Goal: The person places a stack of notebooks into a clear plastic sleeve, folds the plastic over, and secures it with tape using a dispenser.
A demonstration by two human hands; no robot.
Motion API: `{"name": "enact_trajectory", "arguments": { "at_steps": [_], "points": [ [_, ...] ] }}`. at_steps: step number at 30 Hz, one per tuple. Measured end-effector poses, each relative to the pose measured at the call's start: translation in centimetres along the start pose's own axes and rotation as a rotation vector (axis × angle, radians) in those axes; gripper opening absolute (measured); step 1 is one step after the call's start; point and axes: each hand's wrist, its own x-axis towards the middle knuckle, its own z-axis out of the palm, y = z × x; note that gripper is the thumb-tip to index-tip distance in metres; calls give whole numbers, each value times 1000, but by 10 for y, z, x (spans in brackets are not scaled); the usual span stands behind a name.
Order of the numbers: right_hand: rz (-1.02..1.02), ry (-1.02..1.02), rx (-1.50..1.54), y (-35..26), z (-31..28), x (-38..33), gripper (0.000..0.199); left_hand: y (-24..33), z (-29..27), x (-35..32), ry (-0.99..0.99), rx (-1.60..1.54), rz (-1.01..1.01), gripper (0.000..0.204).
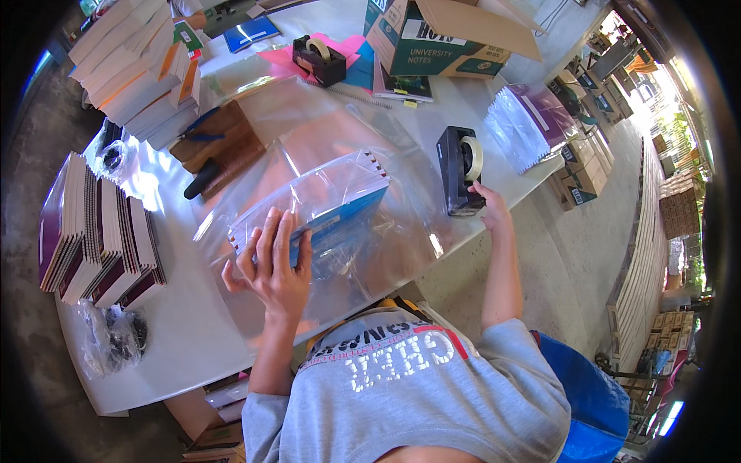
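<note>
A blue-covered notebook [340, 212] lies in a clear plastic sleeve [309, 185], on top of a stack of large clear plastic sheets [409, 231]. My left hand [274, 266] rests on the sleeve over the notebook's lower left part, fingers spread and holding nothing. To the right stands a black tape dispenser [455, 174] with a roll of tape [472, 160]. At its near end my right hand [492, 206] touches it, fingertips drawn together. Any strip of tape between those fingertips is too small to make out.
A wooden block [224, 143] with dark tools sits beyond my left hand. Tall paper stacks [143, 69] and spiral-bound notebooks [93, 231] stand at left. Behind are another tape dispenser [319, 60] and a cardboard box [440, 38]. Wrapped purple notebooks [529, 116] lie at the right edge.
</note>
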Motion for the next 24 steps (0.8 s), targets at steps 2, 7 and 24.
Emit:
{"name": "enact_trajectory", "arguments": {
  "at_steps": [2, 7, 24],
  "points": [
    [183, 44, 252, -4, 0, -6, 36, -1, -2, 1, -11, 10, 0, 35],
    [26, -13, 220, 63, -26, -38, 32, -4, 1, -1, 1, -9, -3, 35],
    [-596, -480, 353, -69, 202, -197, 23, -13, 4, -3, 65, -119, 56, 53]
  ]
}}
